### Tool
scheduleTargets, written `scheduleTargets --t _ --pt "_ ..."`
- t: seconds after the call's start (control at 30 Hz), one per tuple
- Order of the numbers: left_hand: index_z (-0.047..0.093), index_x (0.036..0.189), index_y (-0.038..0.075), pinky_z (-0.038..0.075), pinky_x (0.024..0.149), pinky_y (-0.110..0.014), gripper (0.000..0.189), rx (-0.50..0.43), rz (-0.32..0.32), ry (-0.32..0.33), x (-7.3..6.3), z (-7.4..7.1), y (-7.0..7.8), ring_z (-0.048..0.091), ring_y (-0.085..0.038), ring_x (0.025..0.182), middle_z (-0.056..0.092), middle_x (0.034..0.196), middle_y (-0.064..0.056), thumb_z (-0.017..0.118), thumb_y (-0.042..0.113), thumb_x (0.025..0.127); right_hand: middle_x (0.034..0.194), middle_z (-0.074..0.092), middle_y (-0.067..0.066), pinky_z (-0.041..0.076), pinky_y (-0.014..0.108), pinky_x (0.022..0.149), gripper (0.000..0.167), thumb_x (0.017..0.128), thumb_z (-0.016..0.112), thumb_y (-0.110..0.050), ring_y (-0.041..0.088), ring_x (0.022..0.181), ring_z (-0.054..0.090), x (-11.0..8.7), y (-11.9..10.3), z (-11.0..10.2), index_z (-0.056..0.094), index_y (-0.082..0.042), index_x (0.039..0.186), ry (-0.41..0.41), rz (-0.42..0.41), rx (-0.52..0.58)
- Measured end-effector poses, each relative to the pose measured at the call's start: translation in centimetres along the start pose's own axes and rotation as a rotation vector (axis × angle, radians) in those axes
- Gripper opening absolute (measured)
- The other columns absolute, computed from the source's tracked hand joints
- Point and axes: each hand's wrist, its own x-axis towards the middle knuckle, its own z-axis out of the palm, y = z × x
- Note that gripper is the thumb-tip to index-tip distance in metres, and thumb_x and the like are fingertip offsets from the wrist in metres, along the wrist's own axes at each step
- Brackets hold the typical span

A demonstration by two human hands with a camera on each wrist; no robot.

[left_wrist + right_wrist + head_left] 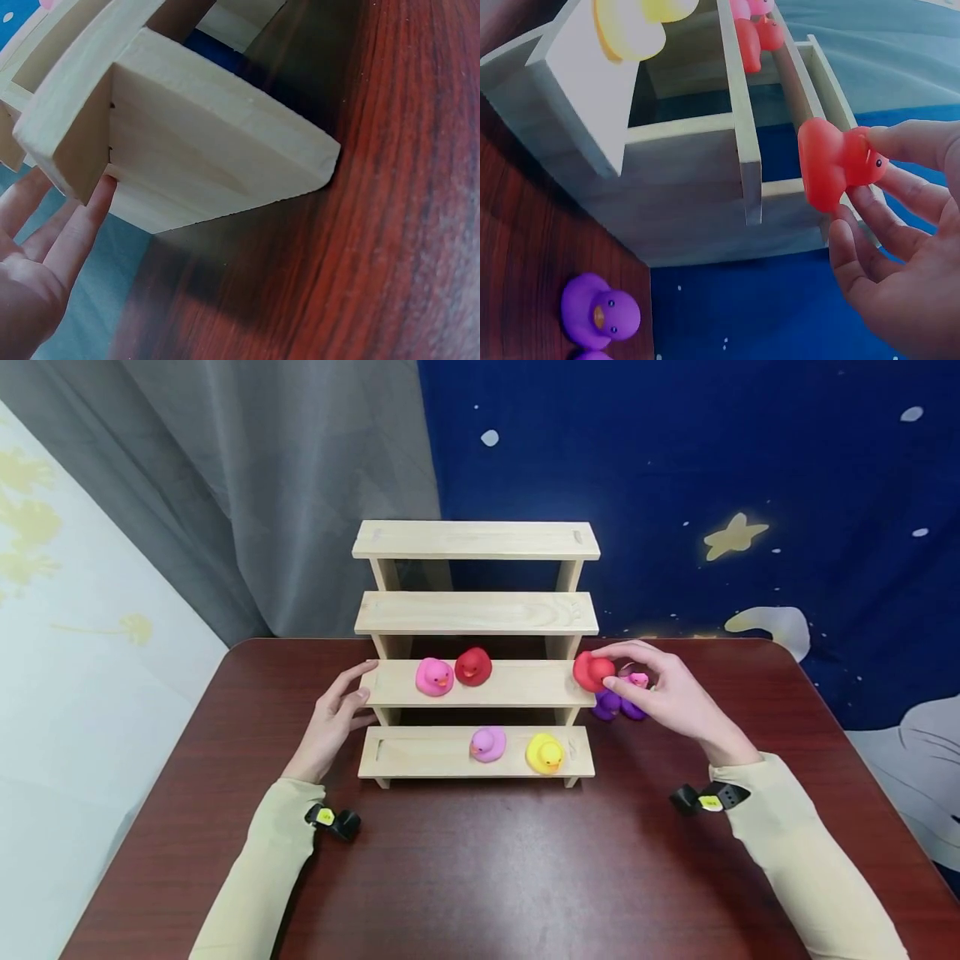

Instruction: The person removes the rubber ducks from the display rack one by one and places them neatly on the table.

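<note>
My right hand (678, 697) pinches a red rubber duck (591, 672) between thumb and fingers at the right end of a wooden four-step shelf (476, 614). In the right wrist view, that duck overlaps the shelf's end. The fingers of my left hand (328, 720) are extended against the shelf's left end, at the second step from the bottom. On this step sit a pink duck (435, 677) and another red duck (473, 667). A lilac duck (487, 744) and a yellow duck (544, 753) sit on the bottom step.
Several purple and pink ducks, one a purple duck (592, 311), lie on the dark red wooden table (480, 868) right of the shelf, partly hidden by my right hand. Behind the table hang a grey curtain (300, 485) and a blue star-patterned cloth (675, 460).
</note>
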Motion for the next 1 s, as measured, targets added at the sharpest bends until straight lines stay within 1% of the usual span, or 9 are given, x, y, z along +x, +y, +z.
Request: scheduleTargets --t 0.07,0.2,0.3,0.4,0.63,0.87,1.0 --pt "0.042 0.147 0.02 0.052 0.083 -0.032 0.043 0.0 0.001 -0.002 0.0 0.0 0.0 0.058 -0.02 0.112 0.036 0.149 -0.006 0.046 0.024 0.104 0.117 0.062 0.006 0.043 0.027 0.078 0.034 0.089 0.069 -0.006 0.019 0.094 0.054 -0.2 0.1 -0.2 0.066 -0.01 0.123 0.008 -0.008 -0.011" --pt "0.042 0.147 0.02 0.052 0.083 -0.033 0.043 0.001 0.005 -0.006 0.1 -0.1 -0.1 0.058 -0.02 0.112 0.036 0.149 -0.006 0.046 0.024 0.104 0.119 0.062 0.007 0.043 0.024 0.077 0.035 0.089 0.068 -0.004 0.016 0.101 0.052 -0.7 0.5 -0.7 0.065 -0.01 0.123 0.024 -0.016 -0.042" --pt "0.042 0.147 0.02 0.052 0.084 -0.033 0.043 0.001 0.006 -0.006 0.1 -0.1 -0.1 0.057 -0.02 0.112 0.036 0.149 -0.006 0.045 0.024 0.104 0.121 0.061 0.008 0.043 0.018 0.079 0.036 0.088 0.068 -0.001 0.013 0.102 0.053 -1.1 0.9 -1.0 0.065 -0.008 0.124 0.028 -0.015 -0.039" --pt "0.042 0.147 0.02 0.052 0.084 -0.033 0.043 0.0 0.007 -0.006 0.1 -0.1 -0.1 0.057 -0.02 0.112 0.036 0.149 -0.007 0.045 0.024 0.104 0.122 0.059 0.011 0.044 0.014 0.08 0.038 0.088 0.067 0.002 0.011 0.098 0.056 -1.4 1.4 -1.4 0.063 -0.004 0.125 0.025 -0.013 -0.022" --pt "0.042 0.147 0.02 0.052 0.083 -0.032 0.043 0.004 0.004 0.001 0.0 -0.1 0.0 0.057 -0.02 0.112 0.036 0.149 -0.006 0.045 0.024 0.104 0.123 0.057 0.015 0.044 0.012 0.082 0.036 0.089 0.065 0.003 0.008 0.102 0.055 -2.2 2.1 -2.0 0.062 -0.001 0.125 0.027 0.019 0.017" --pt "0.042 0.147 0.019 0.052 0.083 -0.031 0.043 -0.008 0.007 -0.005 0.0 -0.1 0.0 0.057 -0.019 0.112 0.035 0.149 -0.006 0.046 0.024 0.104 0.123 0.057 0.014 0.047 0.013 0.075 0.037 0.09 0.065 0.003 0.004 0.095 0.059 -3.3 3.2 -3.0 0.061 -0.001 0.126 0.044 0.072 -0.01" --pt "0.042 0.147 0.019 0.052 0.083 -0.031 0.043 -0.015 0.008 -0.01 0.1 -0.1 -0.1 0.057 -0.02 0.112 0.035 0.149 -0.006 0.046 0.024 0.104 0.121 0.058 0.015 0.047 0.013 0.075 0.037 0.089 0.065 0.004 0.003 0.093 0.06 -3.9 4.0 -3.4 0.061 0.0 0.126 0.059 0.088 -0.03"
